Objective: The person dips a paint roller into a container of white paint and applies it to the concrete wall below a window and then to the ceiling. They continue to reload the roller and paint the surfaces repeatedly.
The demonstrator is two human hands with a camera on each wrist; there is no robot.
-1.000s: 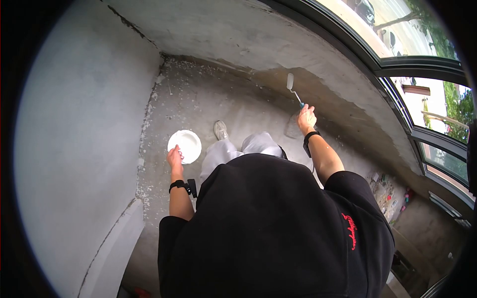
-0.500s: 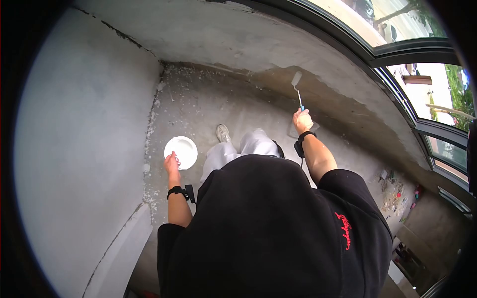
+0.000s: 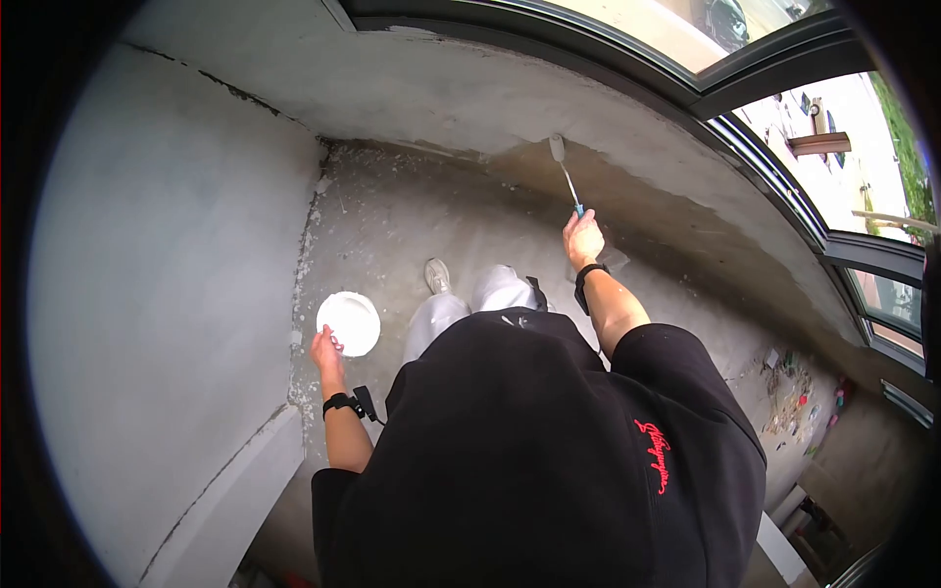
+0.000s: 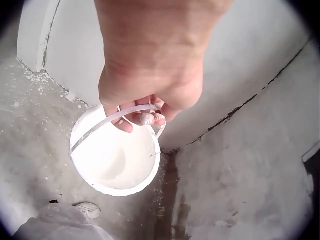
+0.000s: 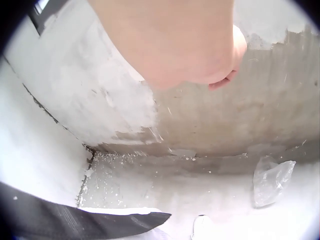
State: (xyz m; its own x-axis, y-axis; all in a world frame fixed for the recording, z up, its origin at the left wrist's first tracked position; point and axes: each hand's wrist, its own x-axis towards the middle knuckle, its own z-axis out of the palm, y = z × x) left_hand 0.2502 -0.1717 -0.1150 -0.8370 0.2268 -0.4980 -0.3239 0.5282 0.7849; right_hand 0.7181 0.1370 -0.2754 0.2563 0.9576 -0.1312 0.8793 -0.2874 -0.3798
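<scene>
My left hand has its fingers hooked around the thin bail handle of a white bucket, held low on my left. Pale liquid, like white paint, lies inside it, and the fingertips are smeared white. In the head view my right hand grips the blue handle of a paint roller. The roller's head overlaps the upper edge of a bare brown patch on the low wall under the window. In the right wrist view the hand hides the roller.
A crumpled clear plastic bag lies on the floor by the wall's foot. Windows run above the low wall. White specks dot the floor near the corner, and scattered debris lies behind on the right. My shoe stands near the bucket.
The roller has shifted left and up to the edge of the brown patch, the right hand moving with it. In the head view the bucket and left hand sit slightly lower and further left.
</scene>
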